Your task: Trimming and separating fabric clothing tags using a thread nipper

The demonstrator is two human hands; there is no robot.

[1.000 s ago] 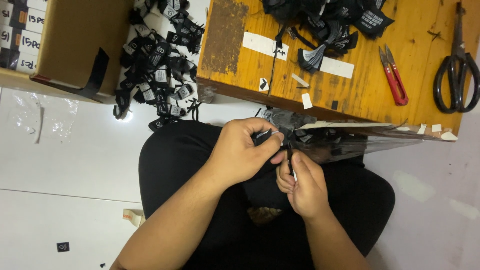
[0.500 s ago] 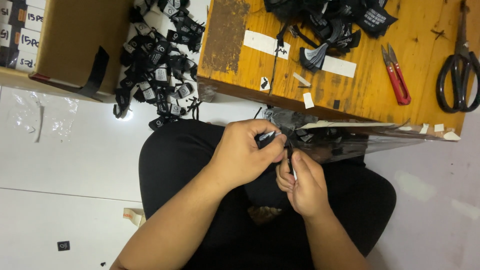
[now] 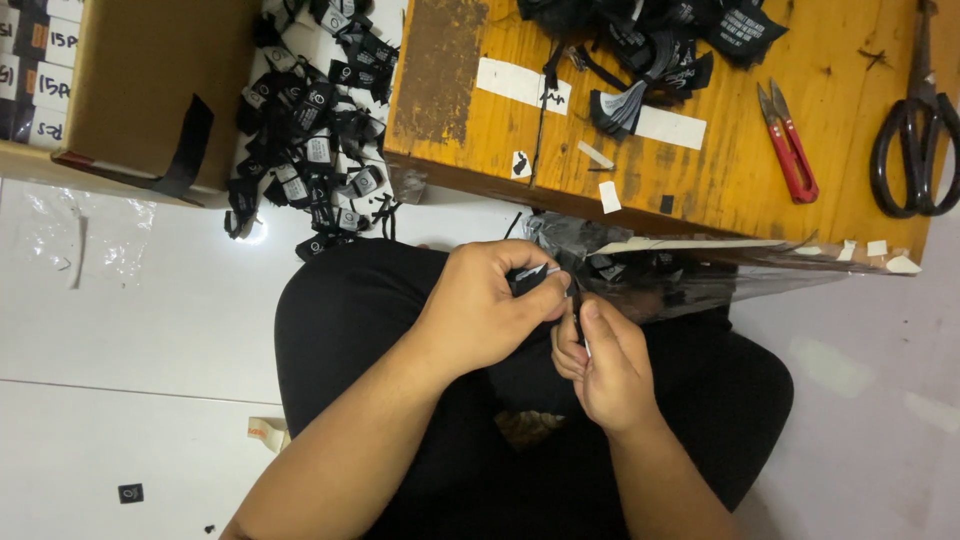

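Left hand [image 3: 485, 310] pinches a small black label [image 3: 528, 277], right hand [image 3: 605, 365] pinches its thread end; keep grip tight, close together.

We seem to be in a small garment-label workshop, working seated on a white tiled floor [image 3: 130, 330]. A low wooden table [image 3: 740, 150] carries red thread snips [image 3: 788, 145], black scissors [image 3: 915, 140] and black woven labels [image 3: 650, 45]; more labels [image 3: 310, 150] are heaped beside a cardboard box [image 3: 140, 90].
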